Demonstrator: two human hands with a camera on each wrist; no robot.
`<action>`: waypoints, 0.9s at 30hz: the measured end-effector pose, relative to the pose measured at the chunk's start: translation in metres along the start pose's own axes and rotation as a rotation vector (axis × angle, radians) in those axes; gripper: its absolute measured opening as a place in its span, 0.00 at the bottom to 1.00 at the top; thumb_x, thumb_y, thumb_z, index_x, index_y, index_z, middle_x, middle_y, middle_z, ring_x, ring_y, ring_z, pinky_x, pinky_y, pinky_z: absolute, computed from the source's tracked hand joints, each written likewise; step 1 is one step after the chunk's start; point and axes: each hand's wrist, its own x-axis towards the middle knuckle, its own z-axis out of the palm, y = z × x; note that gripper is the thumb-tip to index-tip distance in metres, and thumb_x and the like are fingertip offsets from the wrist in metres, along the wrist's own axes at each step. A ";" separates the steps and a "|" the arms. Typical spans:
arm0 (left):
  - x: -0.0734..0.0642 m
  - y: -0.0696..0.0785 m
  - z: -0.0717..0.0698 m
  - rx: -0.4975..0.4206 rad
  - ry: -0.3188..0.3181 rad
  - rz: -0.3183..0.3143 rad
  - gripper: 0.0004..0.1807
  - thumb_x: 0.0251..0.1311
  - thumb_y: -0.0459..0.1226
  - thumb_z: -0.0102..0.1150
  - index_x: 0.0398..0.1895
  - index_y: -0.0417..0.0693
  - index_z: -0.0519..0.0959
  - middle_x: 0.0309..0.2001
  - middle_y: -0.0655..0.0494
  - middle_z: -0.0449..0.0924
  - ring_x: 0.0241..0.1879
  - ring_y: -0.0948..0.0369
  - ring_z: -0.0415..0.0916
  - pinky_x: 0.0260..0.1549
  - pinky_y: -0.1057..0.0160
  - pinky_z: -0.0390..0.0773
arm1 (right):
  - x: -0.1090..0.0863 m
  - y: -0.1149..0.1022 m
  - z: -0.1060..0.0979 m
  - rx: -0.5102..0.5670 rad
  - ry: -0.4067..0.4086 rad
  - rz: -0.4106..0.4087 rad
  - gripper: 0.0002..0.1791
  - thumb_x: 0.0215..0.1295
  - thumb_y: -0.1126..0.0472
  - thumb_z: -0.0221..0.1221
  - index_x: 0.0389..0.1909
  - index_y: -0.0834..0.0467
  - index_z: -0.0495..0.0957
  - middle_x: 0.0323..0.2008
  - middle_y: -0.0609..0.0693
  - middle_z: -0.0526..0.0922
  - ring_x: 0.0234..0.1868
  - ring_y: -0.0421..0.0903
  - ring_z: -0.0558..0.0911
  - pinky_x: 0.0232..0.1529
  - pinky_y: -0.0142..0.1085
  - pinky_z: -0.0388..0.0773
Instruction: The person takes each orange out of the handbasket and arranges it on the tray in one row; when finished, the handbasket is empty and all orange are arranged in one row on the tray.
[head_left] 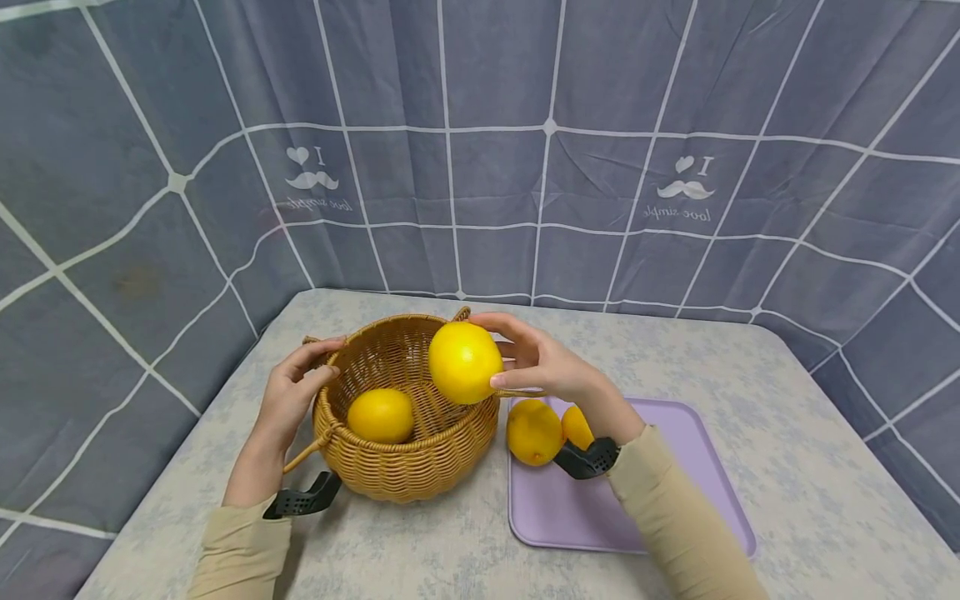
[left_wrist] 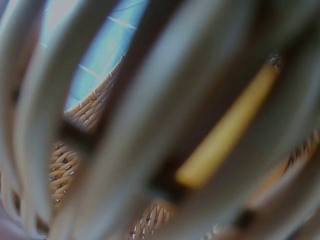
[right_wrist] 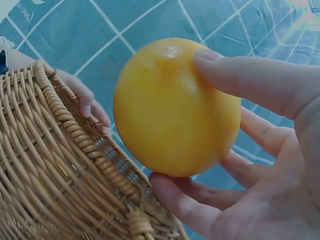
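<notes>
My right hand [head_left: 551, 358] holds a round yellow orange [head_left: 465, 362] over the right side of a wicker basket [head_left: 408, 475]. In the right wrist view the thumb lies on top of this orange [right_wrist: 175, 110] and the fingers curl beneath it, beside the basket rim [right_wrist: 75, 122]. At the basket's left rim, my left hand [head_left: 288, 400] grips the edge between thumb and fingers. Inside the basket lies another orange [head_left: 380, 416]. Blurred wicker strands [left_wrist: 135, 135] fill most of the left wrist view, with a yellow strip [left_wrist: 227, 130] showing between them.
A lilac tray [head_left: 577, 521] lies right of the basket, partly under my right forearm. On it are an orange [head_left: 534, 432] and a second orange [head_left: 577, 427], half hidden by the wrist. A grey-blue checked curtain [head_left: 495, 175] hangs behind the pale patterned table [head_left: 420, 550].
</notes>
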 end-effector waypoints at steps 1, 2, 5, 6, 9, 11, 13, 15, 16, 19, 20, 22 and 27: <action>0.000 0.000 0.000 0.000 0.000 -0.004 0.18 0.66 0.31 0.50 0.58 0.35 0.72 0.56 0.65 0.72 0.55 0.65 0.65 0.47 0.75 0.69 | -0.004 -0.001 0.000 0.004 0.009 -0.006 0.42 0.58 0.62 0.64 0.70 0.62 0.53 0.68 0.57 0.55 0.60 0.57 0.68 0.49 0.47 0.76; 0.000 0.000 0.000 -0.001 0.000 -0.008 0.18 0.66 0.31 0.50 0.58 0.36 0.72 0.56 0.65 0.72 0.55 0.65 0.65 0.47 0.75 0.69 | -0.007 -0.002 -0.001 0.009 0.017 -0.013 0.41 0.59 0.63 0.64 0.70 0.62 0.53 0.67 0.57 0.56 0.60 0.57 0.69 0.48 0.47 0.77; 0.000 0.001 0.000 -0.003 0.002 -0.012 0.18 0.65 0.31 0.50 0.58 0.36 0.72 0.56 0.65 0.72 0.56 0.66 0.65 0.47 0.75 0.68 | -0.017 -0.004 -0.002 0.000 0.044 -0.038 0.41 0.58 0.64 0.64 0.70 0.63 0.53 0.67 0.58 0.56 0.60 0.56 0.69 0.48 0.46 0.77; 0.000 0.000 0.000 -0.004 0.002 -0.012 0.18 0.65 0.31 0.50 0.58 0.36 0.72 0.56 0.65 0.72 0.56 0.66 0.65 0.48 0.75 0.68 | -0.021 -0.004 -0.002 -0.006 0.052 -0.048 0.41 0.59 0.65 0.63 0.69 0.64 0.53 0.68 0.57 0.56 0.60 0.56 0.69 0.49 0.46 0.77; 0.001 0.000 0.000 -0.009 0.003 -0.011 0.18 0.65 0.31 0.50 0.58 0.36 0.72 0.55 0.66 0.72 0.56 0.66 0.65 0.48 0.75 0.68 | -0.031 -0.004 -0.004 -0.030 0.079 -0.062 0.40 0.59 0.66 0.63 0.69 0.64 0.53 0.67 0.56 0.58 0.60 0.54 0.69 0.51 0.45 0.75; 0.001 0.000 0.000 -0.010 0.005 -0.011 0.18 0.65 0.31 0.51 0.58 0.36 0.72 0.55 0.66 0.72 0.56 0.66 0.65 0.48 0.75 0.68 | -0.039 -0.003 -0.006 -0.043 0.093 -0.070 0.39 0.59 0.67 0.62 0.69 0.65 0.53 0.67 0.54 0.58 0.60 0.53 0.69 0.53 0.43 0.74; 0.001 0.000 0.000 -0.009 0.006 -0.011 0.18 0.65 0.31 0.50 0.58 0.35 0.72 0.55 0.66 0.72 0.56 0.66 0.65 0.48 0.75 0.68 | -0.046 -0.002 -0.009 -0.053 0.104 -0.072 0.39 0.60 0.68 0.61 0.69 0.64 0.53 0.66 0.54 0.58 0.60 0.52 0.69 0.54 0.42 0.73; 0.001 0.000 0.000 -0.005 0.008 -0.013 0.18 0.65 0.30 0.50 0.58 0.35 0.72 0.55 0.67 0.72 0.55 0.66 0.65 0.48 0.75 0.68 | -0.053 -0.002 -0.011 -0.056 0.112 -0.075 0.39 0.60 0.69 0.61 0.69 0.64 0.53 0.67 0.54 0.58 0.60 0.52 0.69 0.55 0.41 0.73; 0.002 0.000 0.000 -0.004 0.009 -0.015 0.18 0.65 0.30 0.50 0.58 0.35 0.72 0.55 0.67 0.72 0.55 0.66 0.65 0.48 0.75 0.68 | -0.057 -0.002 -0.012 -0.055 0.117 -0.076 0.39 0.60 0.69 0.61 0.69 0.64 0.53 0.67 0.53 0.58 0.60 0.51 0.69 0.55 0.41 0.73; 0.002 0.000 0.000 -0.001 0.010 -0.020 0.19 0.65 0.31 0.51 0.58 0.35 0.72 0.55 0.66 0.72 0.55 0.66 0.65 0.48 0.75 0.68 | -0.069 -0.002 -0.016 -0.069 0.141 -0.081 0.38 0.59 0.72 0.60 0.69 0.64 0.54 0.67 0.53 0.58 0.60 0.50 0.69 0.54 0.40 0.74; 0.002 0.000 0.001 -0.001 0.010 -0.021 0.19 0.65 0.31 0.51 0.58 0.35 0.72 0.55 0.66 0.72 0.55 0.66 0.65 0.48 0.75 0.68 | -0.073 -0.003 -0.017 -0.073 0.150 -0.084 0.38 0.59 0.73 0.59 0.69 0.64 0.54 0.67 0.53 0.58 0.60 0.50 0.69 0.53 0.40 0.74; 0.002 0.000 0.001 -0.001 0.010 -0.021 0.19 0.65 0.31 0.51 0.58 0.35 0.72 0.55 0.66 0.72 0.56 0.66 0.65 0.48 0.75 0.68 | -0.081 -0.003 -0.019 -0.084 0.167 -0.088 0.37 0.59 0.74 0.58 0.69 0.63 0.54 0.67 0.52 0.58 0.60 0.50 0.69 0.54 0.39 0.74; 0.002 0.000 0.001 -0.007 0.013 -0.015 0.19 0.65 0.31 0.51 0.58 0.35 0.72 0.54 0.66 0.73 0.55 0.66 0.65 0.48 0.75 0.68 | -0.098 -0.001 -0.025 -0.105 0.194 -0.087 0.36 0.59 0.76 0.56 0.69 0.64 0.54 0.67 0.53 0.56 0.60 0.49 0.69 0.55 0.38 0.72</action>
